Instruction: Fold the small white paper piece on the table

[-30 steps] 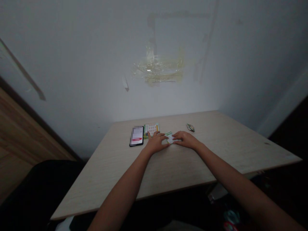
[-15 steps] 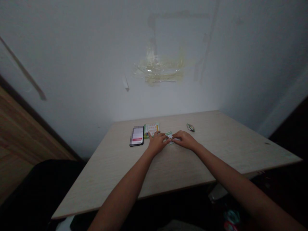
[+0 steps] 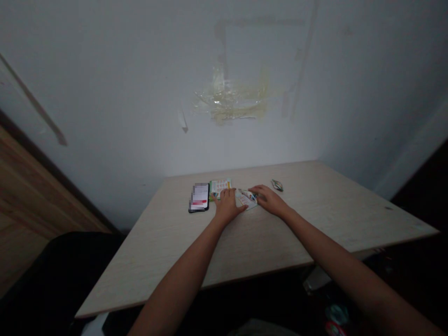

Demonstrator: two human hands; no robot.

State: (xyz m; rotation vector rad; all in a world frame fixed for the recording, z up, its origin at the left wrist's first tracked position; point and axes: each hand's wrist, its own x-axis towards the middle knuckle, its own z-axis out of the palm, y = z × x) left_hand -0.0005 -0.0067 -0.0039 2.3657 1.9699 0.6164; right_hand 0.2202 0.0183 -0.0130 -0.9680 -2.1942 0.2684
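Observation:
A small printed paper [image 3: 247, 203] lies on the table between my hands, its flap partly raised with coloured print showing. My left hand [image 3: 227, 205] rests at its left side with fingers spread, the thumb touching the lower part of the sheet. At the right edge, my right hand [image 3: 269, 199] has its fingers curled and closed on the raised part of the paper. A green and white printed booklet [image 3: 220, 184] lies just behind my left hand, partly covered by its fingers.
A phone [image 3: 199, 198] with a lit screen lies left of the booklet. Behind my right hand is a small crumpled or folded item [image 3: 277, 185]. The pale wooden table [image 3: 259, 247] meets a wall [image 3: 147, 93] bearing peeling tape [image 3: 238, 102].
The paper's flap has come up, showing more print. My hands have drawn slightly apart, the left thumb now on the sheet's lower part. Phone and booklet stay put.

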